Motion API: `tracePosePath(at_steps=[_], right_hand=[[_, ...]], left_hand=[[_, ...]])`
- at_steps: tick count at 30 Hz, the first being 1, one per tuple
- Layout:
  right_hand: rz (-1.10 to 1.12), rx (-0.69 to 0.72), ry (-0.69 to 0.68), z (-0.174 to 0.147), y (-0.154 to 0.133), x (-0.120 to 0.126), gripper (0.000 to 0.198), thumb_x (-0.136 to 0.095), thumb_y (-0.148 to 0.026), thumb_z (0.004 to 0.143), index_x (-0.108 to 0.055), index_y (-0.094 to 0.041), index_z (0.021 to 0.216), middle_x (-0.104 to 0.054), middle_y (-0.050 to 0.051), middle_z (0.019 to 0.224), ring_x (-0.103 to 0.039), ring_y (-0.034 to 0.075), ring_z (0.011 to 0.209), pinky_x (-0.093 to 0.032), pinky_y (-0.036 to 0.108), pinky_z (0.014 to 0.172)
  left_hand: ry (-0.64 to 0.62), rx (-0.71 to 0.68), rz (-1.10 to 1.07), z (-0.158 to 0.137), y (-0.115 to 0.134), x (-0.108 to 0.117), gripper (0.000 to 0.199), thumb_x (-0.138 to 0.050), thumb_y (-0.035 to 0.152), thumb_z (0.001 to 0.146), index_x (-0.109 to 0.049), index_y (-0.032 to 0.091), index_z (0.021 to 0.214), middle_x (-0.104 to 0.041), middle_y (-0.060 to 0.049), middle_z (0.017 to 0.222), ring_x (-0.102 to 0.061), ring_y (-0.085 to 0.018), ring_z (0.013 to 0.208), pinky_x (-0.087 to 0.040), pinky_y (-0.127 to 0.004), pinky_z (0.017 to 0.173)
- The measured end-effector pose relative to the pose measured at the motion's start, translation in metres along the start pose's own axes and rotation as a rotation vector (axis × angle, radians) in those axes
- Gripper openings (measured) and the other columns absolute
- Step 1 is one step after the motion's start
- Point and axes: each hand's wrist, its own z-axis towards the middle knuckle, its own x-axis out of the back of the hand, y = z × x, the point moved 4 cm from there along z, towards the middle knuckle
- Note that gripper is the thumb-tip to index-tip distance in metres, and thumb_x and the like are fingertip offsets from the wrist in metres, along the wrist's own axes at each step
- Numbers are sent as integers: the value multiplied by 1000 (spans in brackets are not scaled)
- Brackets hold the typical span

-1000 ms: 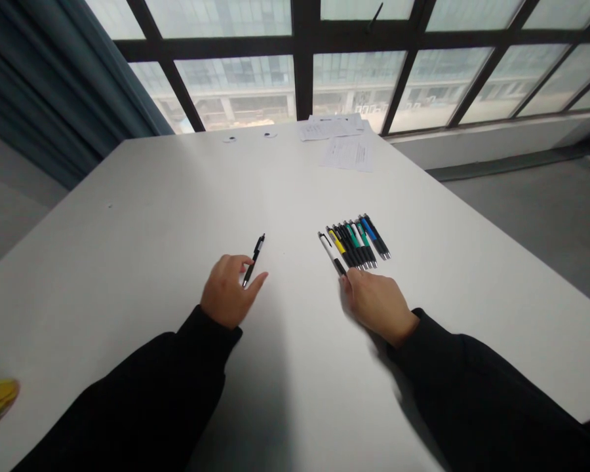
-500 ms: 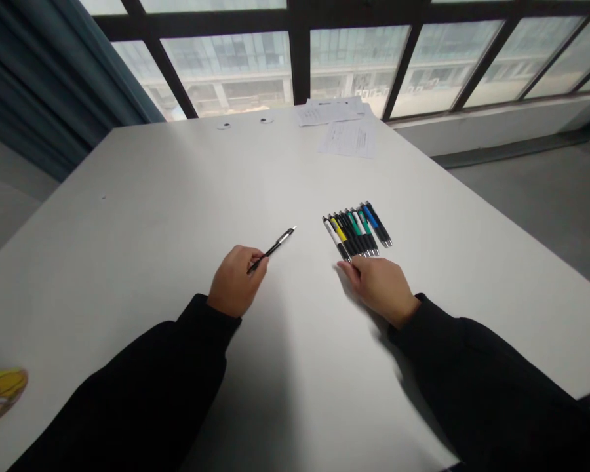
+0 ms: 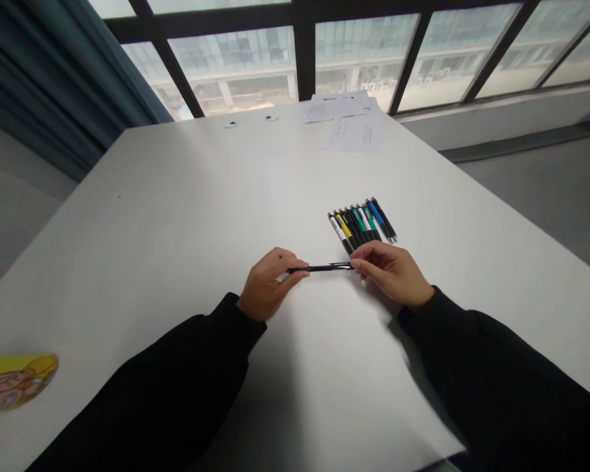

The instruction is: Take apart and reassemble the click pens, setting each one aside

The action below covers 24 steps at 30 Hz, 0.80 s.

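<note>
Head view, black pen between left hand and right hand, touching both

Above a white bench, the left hand pinches one end of a black pen between its fingers; the right hand pinches the other. Just beyond, assorted pens lie side by side; printed sheets occupy the far edge, before windows.

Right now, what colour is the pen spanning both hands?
The pen looks mostly black, best seen in the head view.
</note>
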Motion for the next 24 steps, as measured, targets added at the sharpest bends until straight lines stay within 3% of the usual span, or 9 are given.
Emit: tracePosePath(at_steps=[5, 10, 13, 19, 24], right_hand=[[17, -61, -91, -3, 1, -2, 23, -74, -38, 84, -66, -16, 82, -67, 1, 61, -61, 14, 52, -52, 27, 52], [94, -42, 6, 2, 5, 7, 21, -78, -35, 81, -71, -16, 88, -69, 2, 64, -63, 14, 53, -55, 29, 54], [100, -31, 10, 4, 8, 10, 20, -76, -34, 84, -73, -16, 94, -71, 3, 69, -65, 15, 58, -56, 30, 57], [71, 2, 95, 4, 8, 15, 20, -79, -30, 80, -73, -17, 94, -72, 3, 73, -64, 14, 57, -55, 31, 57], [38, -8, 97, 4, 7, 16, 22, -81, -30, 77, -73, -16, 91, -71, 3, 74, -63, 14, 54, -56, 31, 55]], left_hand=[[62, 33, -47, -1, -3, 4, 10, -77, 23, 83, -75, 20, 93, -69, -4, 87, -65, -14, 79, -55, -28, 73], [145, 343, -302, -7, -22, 3, 16, -81, 26, 77, -73, 18, 89, -72, -4, 87, -69, -16, 78, -58, -29, 74], [183, 458, -395, -10, -29, 2, 19, -83, 27, 75, -74, 18, 89, -76, -5, 87, -71, -17, 80, -60, -31, 78], [197, 496, -445, -11, -29, 2, 18, -80, 26, 78, -75, 17, 92, -77, -8, 94, -71, -17, 78, -58, -29, 69], [202, 489, -378, -9, -28, 6, 16, -79, 27, 79, -75, 17, 90, -76, -6, 89, -62, -10, 61, -53, -24, 56]])
